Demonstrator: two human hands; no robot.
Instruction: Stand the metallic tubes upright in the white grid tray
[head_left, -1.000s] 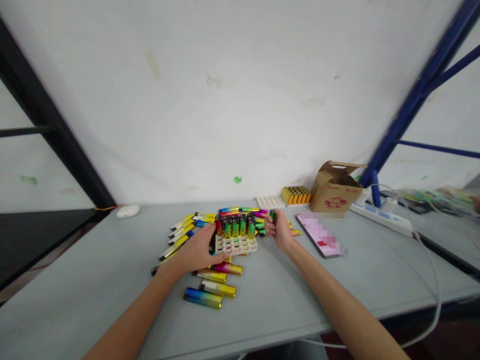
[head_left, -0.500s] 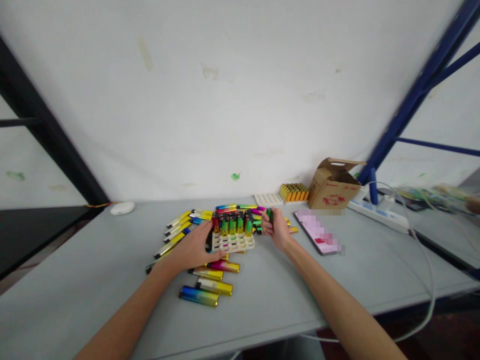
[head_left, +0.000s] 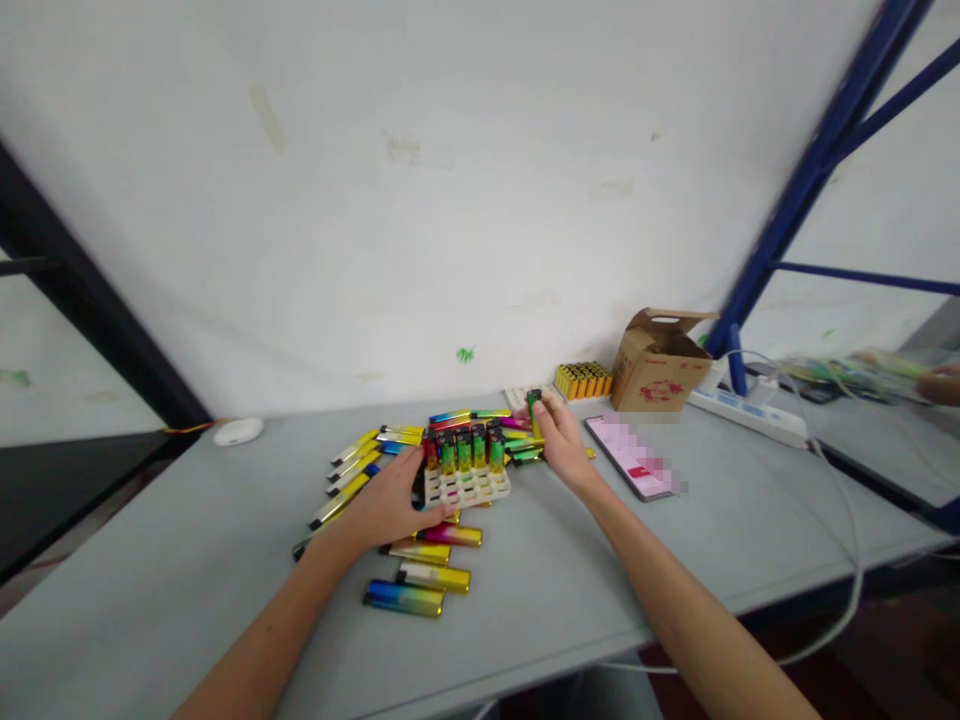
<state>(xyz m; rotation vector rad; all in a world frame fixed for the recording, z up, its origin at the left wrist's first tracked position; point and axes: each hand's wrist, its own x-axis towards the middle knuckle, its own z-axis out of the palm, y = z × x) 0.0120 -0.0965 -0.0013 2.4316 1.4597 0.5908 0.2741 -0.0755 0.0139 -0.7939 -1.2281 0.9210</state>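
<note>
A white grid tray (head_left: 466,486) stands on the grey table (head_left: 187,560) with several lighters upright in its far rows. My left hand (head_left: 390,500) rests against the tray's left side, fingers curled on it. My right hand (head_left: 559,440) is just right of the tray, pinching a green lighter (head_left: 534,408) held upright. Many loose coloured lighters (head_left: 416,598) lie flat around the tray, on the left, behind it and in front.
A phone (head_left: 630,458) lies right of my right hand. Behind it are a brown cardboard box (head_left: 658,362), a tray of orange lighters (head_left: 585,381), an empty white grid and a power strip (head_left: 750,414) with cables. A white oval object (head_left: 238,431) sits far left. Another person's hand (head_left: 941,385) shows at the right edge.
My right hand has raised the green lighter and turned it upright, moving slightly back. The left hand stays on the tray. The camera has tilted a little.
</note>
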